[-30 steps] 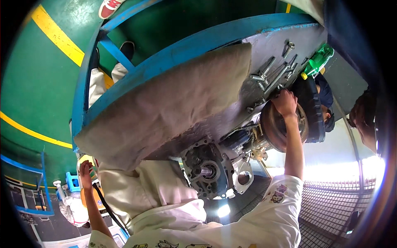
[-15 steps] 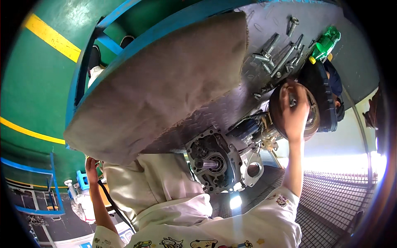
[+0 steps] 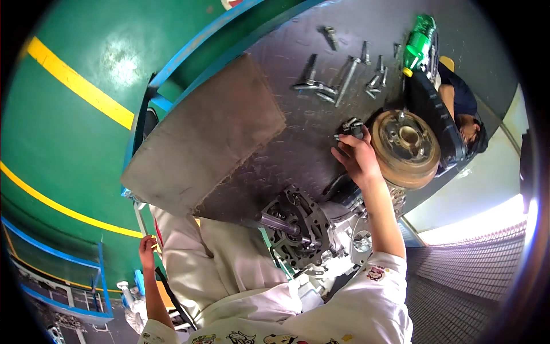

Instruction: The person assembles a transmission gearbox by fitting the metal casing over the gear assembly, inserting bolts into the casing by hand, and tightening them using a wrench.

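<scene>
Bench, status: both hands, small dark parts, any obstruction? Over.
Right hand at small dark parts, grip unclear. Left hand off the bench. Brown drum close on right hand's right.

Cloth [image 3: 212, 137], bolts [image 3: 346, 83] on metal bench [image 3: 312, 126]

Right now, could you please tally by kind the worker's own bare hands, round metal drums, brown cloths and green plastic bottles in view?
Worker's bare hands: 2 (left hand, right hand)
Round metal drum: 1
Brown cloth: 1
Green plastic bottle: 1
Total: 5
</scene>
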{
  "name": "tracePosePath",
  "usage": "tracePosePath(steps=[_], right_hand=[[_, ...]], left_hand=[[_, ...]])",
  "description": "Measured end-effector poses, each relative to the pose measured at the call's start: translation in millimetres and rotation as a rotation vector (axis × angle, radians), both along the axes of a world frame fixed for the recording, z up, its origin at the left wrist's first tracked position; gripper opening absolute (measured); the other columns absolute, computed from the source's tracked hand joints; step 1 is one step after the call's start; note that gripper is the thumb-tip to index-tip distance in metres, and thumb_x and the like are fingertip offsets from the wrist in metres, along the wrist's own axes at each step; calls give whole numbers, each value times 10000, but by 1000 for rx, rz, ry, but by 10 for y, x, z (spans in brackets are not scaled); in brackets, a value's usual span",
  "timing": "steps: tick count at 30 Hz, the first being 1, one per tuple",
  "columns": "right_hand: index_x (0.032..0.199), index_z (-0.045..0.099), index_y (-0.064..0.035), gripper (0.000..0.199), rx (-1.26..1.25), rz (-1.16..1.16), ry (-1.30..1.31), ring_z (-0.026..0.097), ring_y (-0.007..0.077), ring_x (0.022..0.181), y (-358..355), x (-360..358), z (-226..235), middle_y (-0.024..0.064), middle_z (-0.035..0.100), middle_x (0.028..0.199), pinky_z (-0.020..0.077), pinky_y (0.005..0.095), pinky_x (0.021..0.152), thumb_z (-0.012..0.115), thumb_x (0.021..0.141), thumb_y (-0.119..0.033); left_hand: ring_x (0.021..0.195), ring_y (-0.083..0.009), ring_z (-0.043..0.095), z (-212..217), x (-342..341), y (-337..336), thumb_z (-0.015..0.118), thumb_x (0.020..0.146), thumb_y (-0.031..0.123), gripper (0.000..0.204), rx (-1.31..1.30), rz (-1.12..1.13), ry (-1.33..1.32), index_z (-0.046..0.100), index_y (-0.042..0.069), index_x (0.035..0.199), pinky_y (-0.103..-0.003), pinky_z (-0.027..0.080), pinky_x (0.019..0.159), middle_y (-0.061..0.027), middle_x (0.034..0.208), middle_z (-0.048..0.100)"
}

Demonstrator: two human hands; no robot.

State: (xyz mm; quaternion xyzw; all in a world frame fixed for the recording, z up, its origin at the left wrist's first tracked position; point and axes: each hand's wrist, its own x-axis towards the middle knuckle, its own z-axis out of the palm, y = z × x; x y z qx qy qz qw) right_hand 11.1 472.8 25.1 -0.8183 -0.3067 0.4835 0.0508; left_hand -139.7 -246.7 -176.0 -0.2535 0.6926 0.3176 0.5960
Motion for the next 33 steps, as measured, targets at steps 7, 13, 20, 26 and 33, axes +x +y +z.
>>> tracePosePath(steps=[7,13,20,26,33], right_hand=[[1344,443,-136,561,143,55,295,573,143,990,-10,24,32,93,454,1245,490,297,884,612,837,36],[1219,530,-44,354,506,850,72,605,146,840,526,-354,-142,64,638,886,480,280,757,643,920,-196],[1005,580,-6,223,862,1229,-232,669,330,769,957,-679,-330,200,657,809,511,411,680,654,849,-147],[1110,634,-12,286,751,1034,-68,640,183,780,220,-321,987,105,694,888,500,305,715,671,887,-187],[1020,690,-27,181,943,647,-73,549,111,728,-1928,351,2449,59,658,900,450,233,682,711,843,-55]], left_hand=[[903,-144,630,120,-190,226,532,935,200,247,29,-52,61,595,68,1133,-288,505,796,-39,969,658],[900,-159,644,202,-381,297,527,937,183,246,14,-120,96,602,44,1126,-289,517,782,-57,962,675],[925,-163,635,281,-598,192,521,966,175,240,68,-153,123,594,46,1155,-292,528,785,-74,1012,662],[958,-165,621,738,-1056,197,524,958,193,262,96,-200,156,587,40,1161,-304,512,810,-74,1036,657],[1021,-174,618,1312,-1666,942,544,941,223,282,269,-284,256,597,64,1169,-324,494,866,-70,1107,659]])
